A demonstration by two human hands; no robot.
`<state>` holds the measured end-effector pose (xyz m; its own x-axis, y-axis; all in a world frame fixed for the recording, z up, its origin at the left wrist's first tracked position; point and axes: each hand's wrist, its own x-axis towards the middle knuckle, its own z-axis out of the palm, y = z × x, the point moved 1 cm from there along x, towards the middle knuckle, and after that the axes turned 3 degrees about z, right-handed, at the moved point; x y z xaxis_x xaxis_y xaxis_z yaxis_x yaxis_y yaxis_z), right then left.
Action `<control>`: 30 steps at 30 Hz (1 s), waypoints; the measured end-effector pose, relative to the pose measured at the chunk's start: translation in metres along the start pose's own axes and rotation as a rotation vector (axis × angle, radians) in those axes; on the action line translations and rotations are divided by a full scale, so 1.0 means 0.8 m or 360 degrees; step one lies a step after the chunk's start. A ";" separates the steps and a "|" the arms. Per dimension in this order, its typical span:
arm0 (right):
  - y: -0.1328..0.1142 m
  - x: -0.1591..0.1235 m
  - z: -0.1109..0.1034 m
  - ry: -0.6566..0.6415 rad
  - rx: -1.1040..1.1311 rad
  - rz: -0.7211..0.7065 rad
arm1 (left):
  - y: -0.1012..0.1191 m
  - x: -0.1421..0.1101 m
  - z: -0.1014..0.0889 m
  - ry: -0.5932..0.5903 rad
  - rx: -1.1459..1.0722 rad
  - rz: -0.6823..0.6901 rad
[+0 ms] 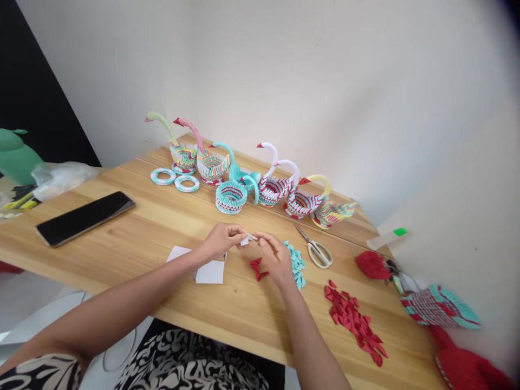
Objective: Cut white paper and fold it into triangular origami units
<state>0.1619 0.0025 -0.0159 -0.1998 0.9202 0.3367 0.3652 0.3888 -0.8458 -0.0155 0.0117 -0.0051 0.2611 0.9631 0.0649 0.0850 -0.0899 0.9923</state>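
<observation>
Between my two hands, above the wooden table [244,319], is a small folded piece of white paper [246,240]. My left hand [222,240] pinches its left side. The fingers of my right hand [275,253] close on its right side. White paper sheets [210,272] lie under and beside my left wrist. Just below my right hand sit a few red folded pieces [257,268]. A heap of turquoise folded paper pieces [297,262] is to the right of that hand, partly hidden by it.
Several paper swans [213,167] line the back, with a turquoise paper bowl [231,197] and two paper rings [187,183] before them. Scissors [319,252] and a red heap of folded pieces [354,319] lie right; a black phone [85,218] lies left.
</observation>
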 end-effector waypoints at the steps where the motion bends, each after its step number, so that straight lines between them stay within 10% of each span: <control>1: 0.001 0.000 0.001 -0.0016 0.0149 0.0175 | -0.002 0.000 0.001 0.0018 0.0062 0.0033; 9: 0.009 -0.002 0.017 -0.0045 0.0673 0.0713 | -0.014 -0.004 0.005 0.0026 0.0590 0.0366; 30: 0.012 0.001 0.014 0.0025 0.0358 0.0568 | 0.001 -0.004 0.007 0.0013 0.0104 0.0023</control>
<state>0.1550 0.0062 -0.0282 -0.0822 0.9966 0.0113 0.2013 0.0277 -0.9791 -0.0113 0.0069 -0.0055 0.2546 0.9637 0.0800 0.1437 -0.1195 0.9824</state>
